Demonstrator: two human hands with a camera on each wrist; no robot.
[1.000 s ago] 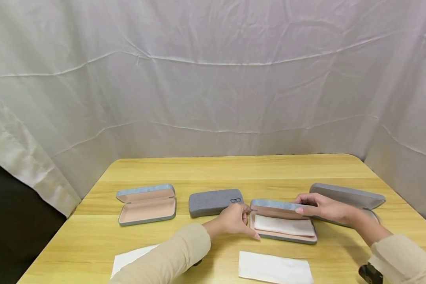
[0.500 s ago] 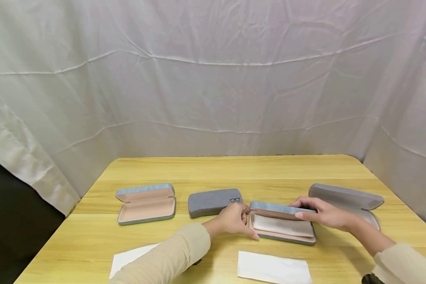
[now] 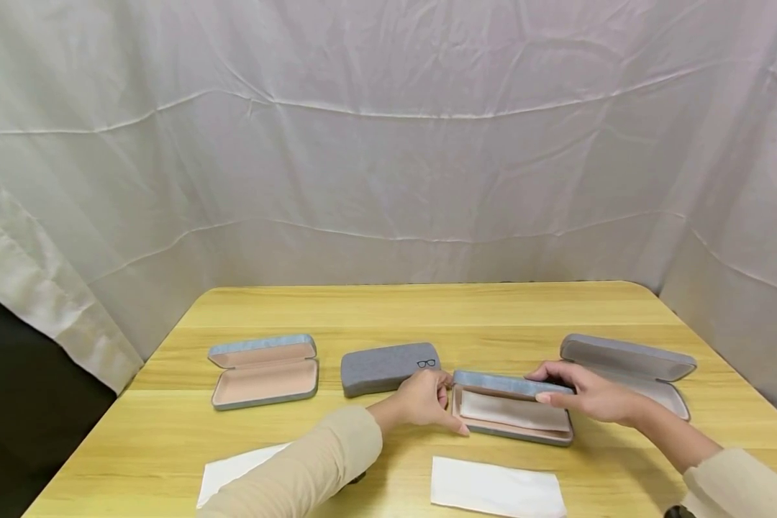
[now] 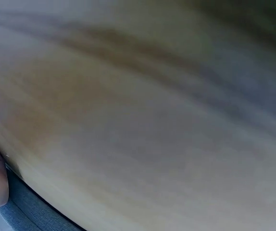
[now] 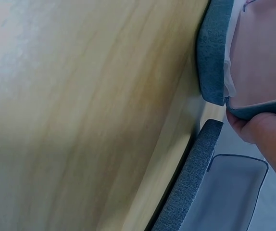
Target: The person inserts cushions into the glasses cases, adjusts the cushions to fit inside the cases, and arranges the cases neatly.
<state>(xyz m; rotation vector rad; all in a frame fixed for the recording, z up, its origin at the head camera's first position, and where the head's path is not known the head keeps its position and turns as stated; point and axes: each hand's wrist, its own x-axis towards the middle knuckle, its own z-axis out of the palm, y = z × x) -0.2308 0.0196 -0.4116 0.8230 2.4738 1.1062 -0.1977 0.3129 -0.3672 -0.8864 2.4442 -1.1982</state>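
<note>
A blue-grey glasses case (image 3: 511,433) with a pink lining stands partly open at the centre right of the table, a folded white cloth (image 3: 514,410) lying inside. My left hand (image 3: 422,400) holds the case's left end, thumb at the front corner and fingers toward the hinge. On the lid's right end, my right hand (image 3: 592,392) grips the edge between thumb and fingers. The right wrist view shows the pink-lined lid (image 5: 263,53) with the hand under its end. Only a fingertip and a strip of the case (image 4: 37,207) appear in the left wrist view.
A closed grey case (image 3: 388,368) with a glasses print lies left of my left hand. Another open pink-lined case (image 3: 265,381) is farther left, and an open grey case (image 3: 628,360) sits behind my right hand. White cloths (image 3: 497,487) lie near the front.
The lid has tipped further down over the case, with my right hand lowering along with it. My left hand keeps its hold on the left end.
</note>
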